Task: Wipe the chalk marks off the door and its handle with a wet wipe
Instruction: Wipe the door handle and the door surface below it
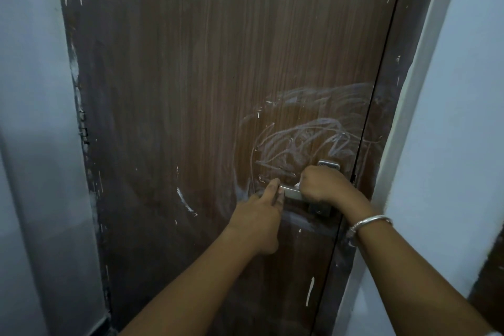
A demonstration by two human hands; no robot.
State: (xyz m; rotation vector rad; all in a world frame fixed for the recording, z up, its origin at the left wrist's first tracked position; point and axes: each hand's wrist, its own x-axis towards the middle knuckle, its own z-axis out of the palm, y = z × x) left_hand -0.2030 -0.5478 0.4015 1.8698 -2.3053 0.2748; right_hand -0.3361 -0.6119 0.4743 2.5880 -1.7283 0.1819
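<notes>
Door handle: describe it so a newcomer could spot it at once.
Start at the brown door and drop below the chalk scribble near its right edge. The handle is the short silver bar between the left hand and right hand; unlike its flat plate, it juts sideways.

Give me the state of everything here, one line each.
door: shut, smeared with white.
handle: held by both hands.
chalk marks: scribbled above the handle, not wiped off.
left hand: pinches the handle's tip.
right hand: grips the wet wipe against the handle.
wet wipe: bunched in that hand, barely showing.
</notes>
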